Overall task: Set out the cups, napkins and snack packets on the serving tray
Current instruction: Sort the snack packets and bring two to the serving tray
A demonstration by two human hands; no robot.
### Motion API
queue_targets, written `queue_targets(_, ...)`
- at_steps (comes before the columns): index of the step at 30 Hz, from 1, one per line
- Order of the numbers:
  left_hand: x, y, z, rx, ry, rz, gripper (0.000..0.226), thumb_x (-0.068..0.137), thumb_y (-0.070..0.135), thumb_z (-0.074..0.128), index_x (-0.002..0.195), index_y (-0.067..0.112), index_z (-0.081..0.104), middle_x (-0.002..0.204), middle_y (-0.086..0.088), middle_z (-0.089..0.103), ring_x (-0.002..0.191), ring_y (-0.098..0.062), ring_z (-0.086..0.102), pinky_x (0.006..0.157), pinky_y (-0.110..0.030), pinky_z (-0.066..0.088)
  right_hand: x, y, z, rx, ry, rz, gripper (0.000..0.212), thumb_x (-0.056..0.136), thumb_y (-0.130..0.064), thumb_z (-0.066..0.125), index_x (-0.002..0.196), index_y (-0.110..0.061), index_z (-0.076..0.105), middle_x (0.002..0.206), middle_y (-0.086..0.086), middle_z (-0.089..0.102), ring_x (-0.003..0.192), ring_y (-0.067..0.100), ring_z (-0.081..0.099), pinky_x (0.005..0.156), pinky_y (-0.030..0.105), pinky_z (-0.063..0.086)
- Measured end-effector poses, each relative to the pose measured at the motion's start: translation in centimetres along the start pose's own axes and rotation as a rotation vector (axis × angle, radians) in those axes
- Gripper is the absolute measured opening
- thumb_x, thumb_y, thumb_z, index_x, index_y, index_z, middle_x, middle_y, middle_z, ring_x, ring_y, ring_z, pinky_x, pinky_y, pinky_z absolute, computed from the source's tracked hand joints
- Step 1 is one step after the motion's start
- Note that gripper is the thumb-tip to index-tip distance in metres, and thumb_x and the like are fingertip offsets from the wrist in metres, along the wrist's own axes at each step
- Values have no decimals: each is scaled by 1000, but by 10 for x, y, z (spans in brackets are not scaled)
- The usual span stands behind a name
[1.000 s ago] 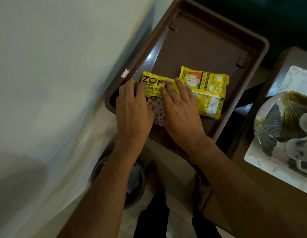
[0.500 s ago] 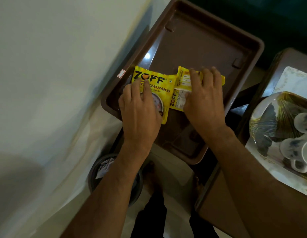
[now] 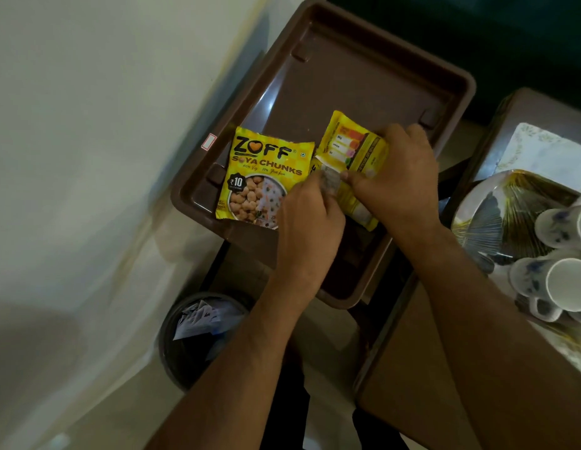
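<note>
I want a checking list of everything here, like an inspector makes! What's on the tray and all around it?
Surface: brown serving tray, far half bare; it lies beside a pale wall.
Job's things: front-up snack packet flat in the tray's left part; back-up snack packet beside it, tilted, in both hands. White cups lie tipped on a patterned plate on the side table, not yet on the tray. Napkins: a white patterned sheet under the plate might be one; cannot tell.
Clutter: dark bin with paper scraps on the floor.
Hands: left hand and right hand both pinch the back-up packet.
Cables: nothing seen.
Surroundings: wooden side table at right.
</note>
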State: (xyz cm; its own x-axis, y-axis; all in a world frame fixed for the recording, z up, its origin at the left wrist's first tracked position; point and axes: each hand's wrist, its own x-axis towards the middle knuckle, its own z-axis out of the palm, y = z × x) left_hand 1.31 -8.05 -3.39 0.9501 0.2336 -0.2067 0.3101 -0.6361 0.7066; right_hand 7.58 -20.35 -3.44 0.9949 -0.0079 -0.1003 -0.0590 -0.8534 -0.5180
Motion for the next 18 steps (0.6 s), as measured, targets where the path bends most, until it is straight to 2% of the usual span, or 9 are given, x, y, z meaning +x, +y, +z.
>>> queue_targets(2, 5, 4, 1, -188, -27, -74, 25, 109, 24, 50, 126, 21, 68, 95, 11, 69, 85, -2, 63, 77, -25, 54, -4, 0, -5, 101, 117, -30, 56, 70, -29, 88, 118, -12, 67, 114, 8, 59, 93, 4, 43, 64, 5, 28)
queue_targets(3, 9, 6, 2, -339, -57, -147, 27, 110, 29, 48, 124, 20, 70, 99, 9, 71, 91, -4, 66, 85, -30, 57, -7, -1, -8, 120, 184, -70, 51, 70, -23, 87, 116, -12, 68, 112, 9, 59, 92, 3, 44, 64, 6, 30)
queue_targets(5, 18, 12, 1, -731, -145, -350, 41, 111, 41, 42, 125, 15, 70, 113, -4, 77, 108, -20, 72, 100, -43, 58, -14, -4, -12, 119, 275, -176, 44, 73, -8, 79, 117, -9, 70, 112, 11, 59, 95, 6, 49, 69, 7, 34)
queue_targets(6, 22, 15, 0, -938, -184, -446, 52, 111, 48, 38, 126, 10, 69, 115, -10, 77, 110, -24, 73, 101, -45, 58, -18, -5, -13, 111, 292, -240, 41, 76, -5, 75, 117, -8, 70, 112, 13, 60, 96, 11, 53, 73, 8, 38)
queue_targets(9, 39, 15, -8, -1271, -234, -572, 69, 106, 63, 34, 110, 4, 70, 93, -10, 74, 91, -23, 72, 84, -36, 60, -33, -9, -7, 121, 272, -414, 29, 84, -16, 73, 110, -4, 74, 106, 14, 69, 94, 28, 64, 77, 38, 52)
queue_targets(11, 48, 15, -12, -1340, -305, -570, 66, 103, 62, 43, 115, 2, 68, 103, -18, 71, 101, -32, 69, 96, -45, 56, -44, -8, 0, 180, 233, -441, 25, 87, -22, 72, 105, -5, 76, 99, 11, 73, 90, 31, 68, 77, 44, 54)
queue_targets(13, 51, 15, -12, -1290, -365, -565, 56, 102, 52, 55, 122, 3, 69, 116, -22, 72, 108, -36, 69, 105, -52, 53, -49, -5, 6, 285, 204, -413, 22, 89, -21, 72, 104, -5, 77, 96, 8, 75, 90, 27, 70, 77, 42, 55)
queue_targets(16, 50, 10, -9, -1215, -328, -573, 39, 103, 30, 61, 128, 1, 69, 126, -21, 73, 109, -35, 74, 99, -49, 60, -46, 1, 7, 364, 287, -313, 12, 91, -8, 70, 100, -4, 76, 95, 8, 76, 89, 24, 70, 79, 41, 56)
queue_targets(18, 50, 5, -8, -1198, -303, -579, 38, 103, 26, 61, 132, 1, 67, 126, -19, 74, 111, -34, 75, 96, -50, 61, -37, 4, 4, 363, 342, -206, 16, 92, -7, 68, 106, -3, 74, 101, 8, 74, 95, 22, 70, 82, 41, 56)
